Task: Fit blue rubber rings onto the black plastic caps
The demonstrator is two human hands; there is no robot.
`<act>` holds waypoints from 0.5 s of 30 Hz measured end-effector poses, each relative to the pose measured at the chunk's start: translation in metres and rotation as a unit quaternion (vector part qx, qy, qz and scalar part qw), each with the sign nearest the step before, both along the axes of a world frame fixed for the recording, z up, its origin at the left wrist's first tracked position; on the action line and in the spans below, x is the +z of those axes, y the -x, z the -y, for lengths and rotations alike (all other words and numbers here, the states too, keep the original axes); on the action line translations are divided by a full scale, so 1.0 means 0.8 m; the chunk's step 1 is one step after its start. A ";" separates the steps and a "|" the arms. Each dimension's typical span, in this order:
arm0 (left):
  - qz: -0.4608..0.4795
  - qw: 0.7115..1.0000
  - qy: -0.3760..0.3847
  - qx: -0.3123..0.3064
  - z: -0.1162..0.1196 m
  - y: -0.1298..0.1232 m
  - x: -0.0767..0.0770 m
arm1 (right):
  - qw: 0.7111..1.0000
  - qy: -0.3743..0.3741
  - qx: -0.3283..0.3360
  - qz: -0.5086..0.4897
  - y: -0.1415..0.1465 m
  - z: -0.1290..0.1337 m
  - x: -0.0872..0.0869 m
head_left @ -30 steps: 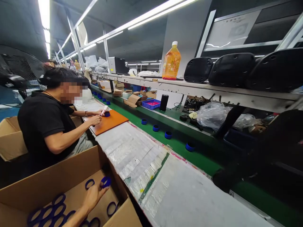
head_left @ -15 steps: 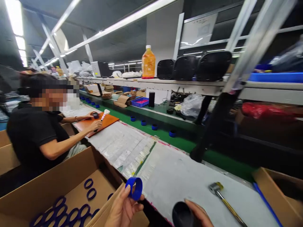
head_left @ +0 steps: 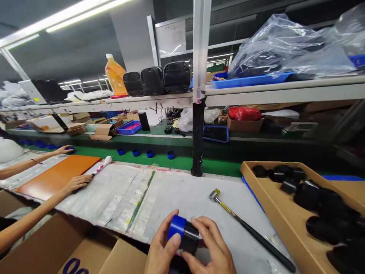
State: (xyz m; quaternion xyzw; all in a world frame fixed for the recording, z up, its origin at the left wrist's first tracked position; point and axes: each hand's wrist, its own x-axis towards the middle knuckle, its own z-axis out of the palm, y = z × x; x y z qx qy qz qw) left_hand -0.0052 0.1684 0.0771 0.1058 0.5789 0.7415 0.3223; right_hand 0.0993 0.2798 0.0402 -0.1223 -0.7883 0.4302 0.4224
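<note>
We see just two parts of our own body here: our left hand (head_left: 162, 253) and our right hand (head_left: 213, 243), both bare and cut off by the lower edge of our view. Our left thumbnail (head_left: 176, 239) looks short and neatly trimmed. The fingers (head_left: 205, 228) of our right hand are slim, and we can make out their knuckle creases.
</note>
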 end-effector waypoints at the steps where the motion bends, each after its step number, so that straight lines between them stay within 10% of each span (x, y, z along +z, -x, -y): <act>1: -0.015 1.000 0.005 -0.001 -0.002 0.000 0.001 | 1.000 -0.003 0.001 -0.006 -0.001 -0.001 0.000; 9: -0.065 0.996 0.030 -0.048 -0.006 0.005 0.011 | 1.000 0.007 0.012 -0.019 -0.007 -0.008 -0.005; 15: -0.218 0.945 0.145 -0.198 -0.035 0.029 0.026 | 0.999 -0.006 0.049 0.019 0.000 -0.020 -0.031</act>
